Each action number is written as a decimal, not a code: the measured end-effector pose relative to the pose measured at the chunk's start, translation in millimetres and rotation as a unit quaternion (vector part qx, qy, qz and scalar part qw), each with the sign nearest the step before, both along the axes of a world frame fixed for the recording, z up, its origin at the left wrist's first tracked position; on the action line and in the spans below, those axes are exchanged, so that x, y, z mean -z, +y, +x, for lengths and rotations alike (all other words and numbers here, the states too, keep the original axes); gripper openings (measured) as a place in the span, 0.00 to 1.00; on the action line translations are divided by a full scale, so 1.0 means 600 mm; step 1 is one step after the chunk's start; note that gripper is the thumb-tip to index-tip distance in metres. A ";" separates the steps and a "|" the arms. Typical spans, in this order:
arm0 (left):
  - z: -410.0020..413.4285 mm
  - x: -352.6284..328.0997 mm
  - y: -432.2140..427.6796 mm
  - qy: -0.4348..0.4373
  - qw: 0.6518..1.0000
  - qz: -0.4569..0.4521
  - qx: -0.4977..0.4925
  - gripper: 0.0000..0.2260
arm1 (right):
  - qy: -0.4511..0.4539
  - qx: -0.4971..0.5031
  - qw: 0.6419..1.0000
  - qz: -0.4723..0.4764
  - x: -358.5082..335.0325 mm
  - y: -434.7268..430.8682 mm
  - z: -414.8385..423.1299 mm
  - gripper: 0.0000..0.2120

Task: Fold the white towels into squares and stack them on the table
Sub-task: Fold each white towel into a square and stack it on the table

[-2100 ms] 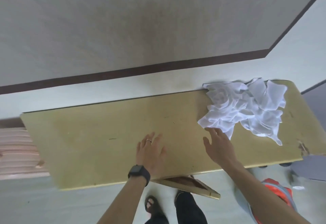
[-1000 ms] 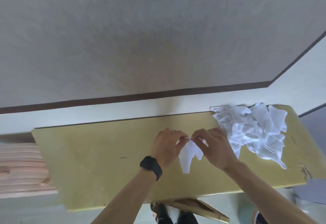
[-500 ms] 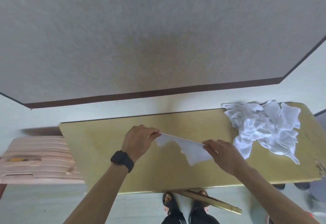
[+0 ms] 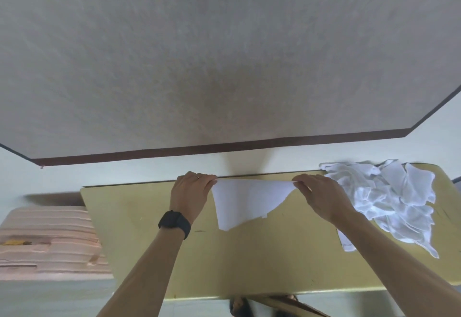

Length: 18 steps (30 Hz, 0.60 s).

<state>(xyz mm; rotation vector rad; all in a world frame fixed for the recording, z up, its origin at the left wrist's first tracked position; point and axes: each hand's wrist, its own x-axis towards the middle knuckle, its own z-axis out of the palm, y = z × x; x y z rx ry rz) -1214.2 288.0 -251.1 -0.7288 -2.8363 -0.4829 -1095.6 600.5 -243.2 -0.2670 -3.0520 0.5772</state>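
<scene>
- A speckled grey wall [image 4: 199, 54] with a dark brown skirting band rises beyond the table's far edge.
- The yellow-green table [image 4: 139, 217] runs left to right.
- A stack of pale pink slabs [image 4: 47, 239] sits just off the table's left end, lower than its top.
- A crumpled pile of white towels [image 4: 389, 199] lies on the table's right end, with one edge trailing toward the near side.
- One white towel [image 4: 244, 204] is stretched taut above the table's far-middle part and hangs down in a ragged triangle.
- The left hand [image 4: 190, 194] pinches the towel's left top corner, fingers curled, over the table's far edge.
- The right hand [image 4: 321, 198] pinches the right top corner in the same way, just beside the pile.
- A black watch [image 4: 174, 223] is on the left wrist, over the tabletop.
</scene>
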 end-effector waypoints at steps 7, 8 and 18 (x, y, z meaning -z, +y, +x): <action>-0.009 0.018 -0.020 0.091 0.996 0.009 0.020 0.14 | 0.123 0.019 0.991 0.040 0.020 -0.021 0.001 0.06; -0.002 0.030 -0.025 0.091 0.996 0.005 0.021 0.14 | 0.123 0.019 0.991 0.037 0.033 -0.025 0.008 0.07; 0.178 0.202 -0.072 -0.131 0.985 -0.106 0.048 0.15 | -0.134 0.040 0.989 -0.051 0.212 -0.080 0.181 0.11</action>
